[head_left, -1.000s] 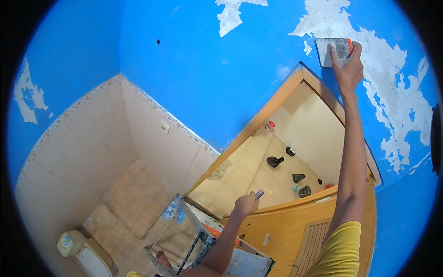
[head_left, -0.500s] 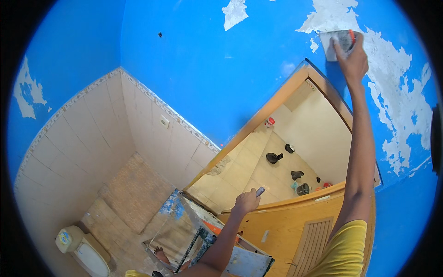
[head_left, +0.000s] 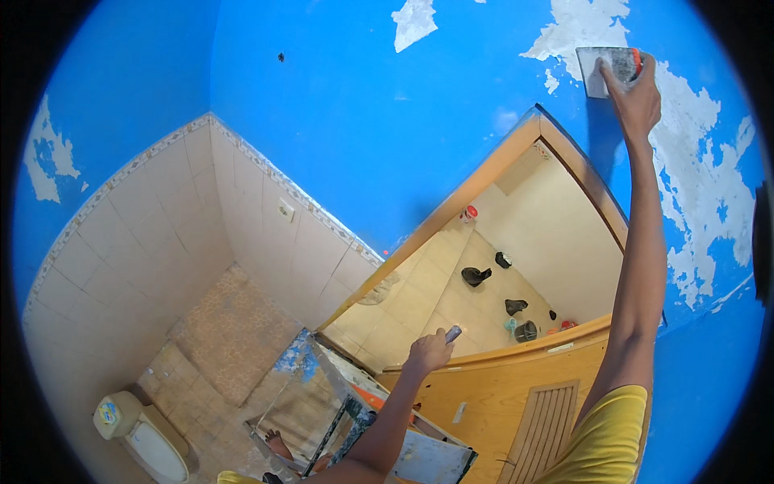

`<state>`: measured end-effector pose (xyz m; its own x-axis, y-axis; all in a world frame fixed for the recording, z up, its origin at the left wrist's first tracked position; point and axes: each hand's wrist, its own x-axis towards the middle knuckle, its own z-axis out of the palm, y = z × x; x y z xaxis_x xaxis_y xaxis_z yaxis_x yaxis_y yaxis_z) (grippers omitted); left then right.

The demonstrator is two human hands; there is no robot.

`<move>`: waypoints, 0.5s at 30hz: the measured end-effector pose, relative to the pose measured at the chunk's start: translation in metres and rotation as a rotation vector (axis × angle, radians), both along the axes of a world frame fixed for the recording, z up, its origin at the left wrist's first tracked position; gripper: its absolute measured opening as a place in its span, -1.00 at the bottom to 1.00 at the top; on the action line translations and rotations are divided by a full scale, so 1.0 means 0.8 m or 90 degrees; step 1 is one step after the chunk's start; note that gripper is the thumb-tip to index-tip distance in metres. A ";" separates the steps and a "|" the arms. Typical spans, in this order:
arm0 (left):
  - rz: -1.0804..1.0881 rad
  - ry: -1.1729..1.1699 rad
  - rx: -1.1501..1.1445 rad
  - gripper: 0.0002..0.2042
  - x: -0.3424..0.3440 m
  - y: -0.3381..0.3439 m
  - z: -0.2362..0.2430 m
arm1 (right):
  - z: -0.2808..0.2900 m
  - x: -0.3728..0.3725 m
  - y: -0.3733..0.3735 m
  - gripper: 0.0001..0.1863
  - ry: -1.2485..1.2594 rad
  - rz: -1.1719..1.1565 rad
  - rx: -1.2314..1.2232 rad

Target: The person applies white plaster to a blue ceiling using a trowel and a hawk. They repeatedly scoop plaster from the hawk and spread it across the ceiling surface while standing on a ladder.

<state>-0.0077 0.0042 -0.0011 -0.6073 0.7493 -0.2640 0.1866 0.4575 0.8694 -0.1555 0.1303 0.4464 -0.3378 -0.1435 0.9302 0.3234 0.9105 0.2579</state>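
Note:
High at the right, my right hand (head_left: 637, 101) grips a broad putty knife (head_left: 595, 68) by its orange back edge, with my thumb laid along the flat blade. The blade is smeared grey-white and lies against or very close to the blue wall (head_left: 339, 105). Beside it spreads a ragged whitish patch (head_left: 689, 145) in the blue paint. Lower down, in front of the doorway, my left hand (head_left: 430, 352) is closed round a short grey-purple handle (head_left: 453, 333). The rest of that handled thing is hidden by the hand.
A wooden door frame (head_left: 476, 181) and door (head_left: 484, 395) stand below the wall patch. Under my left arm is a paint-spattered stepladder (head_left: 427, 456). A toilet (head_left: 153, 448) stands at lower left. Black bags (head_left: 476, 276) and a bucket (head_left: 526, 331) lie on the floor beyond the doorway.
My right hand has shifted slightly to the right along the wall with the putty knife, and the blade has turned a little. My left hand keeps its hold, nearly still.

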 end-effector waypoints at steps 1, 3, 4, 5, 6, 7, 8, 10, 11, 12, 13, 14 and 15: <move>-0.007 -0.011 -0.010 -0.65 -0.001 0.000 0.004 | 0.004 0.000 0.004 -0.43 0.007 0.001 -0.005; -0.004 -0.007 -0.005 -0.65 -0.002 0.000 0.001 | -0.007 -0.008 -0.002 -0.43 -0.030 -0.015 0.024; 0.000 -0.006 -0.004 -0.65 -0.004 -0.001 -0.001 | -0.010 -0.009 -0.011 -0.43 -0.053 -0.019 0.042; -0.001 -0.007 0.000 -0.66 -0.005 -0.001 0.000 | -0.011 -0.010 -0.016 -0.43 -0.076 -0.023 0.061; -0.005 -0.012 0.003 -0.66 -0.003 -0.001 0.001 | -0.004 -0.009 -0.013 -0.42 -0.052 -0.010 0.055; -0.009 -0.016 0.006 -0.66 -0.002 -0.002 0.001 | 0.000 -0.010 -0.008 -0.43 -0.046 -0.008 0.055; -0.007 -0.011 0.007 -0.66 -0.002 -0.003 0.001 | 0.002 -0.011 -0.003 -0.43 -0.040 -0.006 0.054; -0.003 0.000 0.011 -0.66 -0.002 -0.003 0.002 | 0.004 -0.011 -0.005 -0.43 -0.043 -0.002 0.076; 0.007 0.007 0.018 -0.66 0.000 -0.002 -0.002 | 0.005 -0.011 -0.008 -0.43 -0.052 0.000 0.097; 0.016 0.016 0.028 -0.66 0.001 -0.002 -0.005 | 0.006 -0.009 -0.011 -0.43 -0.059 0.001 0.120; 0.024 0.025 0.037 -0.66 0.002 -0.001 -0.006 | 0.007 -0.007 -0.009 -0.43 -0.055 -0.004 0.097; 0.017 0.015 0.026 -0.66 0.004 -0.001 -0.008 | 0.008 -0.006 -0.005 -0.43 -0.050 -0.008 0.074; 0.010 0.008 0.018 -0.66 0.001 -0.002 -0.003 | 0.009 -0.007 -0.006 -0.43 -0.043 -0.011 0.053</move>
